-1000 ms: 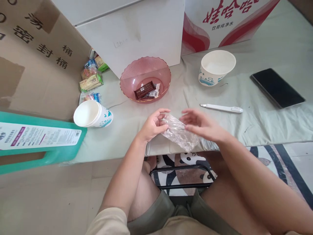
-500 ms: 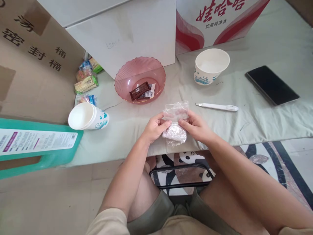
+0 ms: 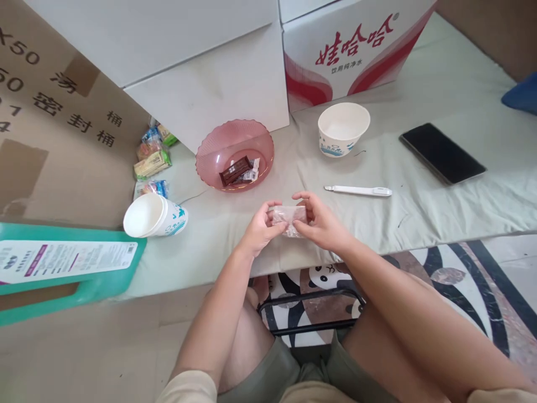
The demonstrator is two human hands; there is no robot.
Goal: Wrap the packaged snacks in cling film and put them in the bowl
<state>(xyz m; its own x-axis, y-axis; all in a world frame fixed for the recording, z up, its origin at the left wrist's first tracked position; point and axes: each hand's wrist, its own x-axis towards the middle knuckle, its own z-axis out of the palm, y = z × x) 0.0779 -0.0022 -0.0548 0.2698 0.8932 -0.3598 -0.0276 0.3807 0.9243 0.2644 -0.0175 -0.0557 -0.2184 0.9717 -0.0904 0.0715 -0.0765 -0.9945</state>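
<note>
Left hand (image 3: 259,228) and right hand (image 3: 319,222) both pinch a small clear plastic bag (image 3: 287,219) between them, fingers curled shut on its two ends. The bag is crumpled and held low over the near edge of the table (image 3: 440,218), just above the grey-green cloth; whether it holds anything is hard to tell, too small and glossy.

Just beyond the hands, a pink bowl (image 3: 234,146) sits on the table with a brown wrapped bar (image 3: 235,170) and a white-edged packet beside it inside. To the right of the hands lies a white pen-like tool (image 3: 358,191), flat on the cloth, apart from both hands. Behind it stands an upright white paper cup (image 3: 343,128).

Left of the hands, a stack of paper cups (image 3: 154,215) lies on its side, mouth toward the camera. Behind that, a small pile of wrapped snacks (image 3: 151,158) sits against a brown cardboard box (image 3: 54,129). A teal jug with a white label (image 3: 62,266) lies at far left, touching the cup stack or just beside it.

A black phone (image 3: 442,153) lies face up, far right, well apart from everything. At the back stand a white box (image 3: 210,84) and a red-and-white carton (image 3: 352,50). Below the table edge: the person's knees, a black stool frame (image 3: 310,308), a panda-print mat (image 3: 453,268).
</note>
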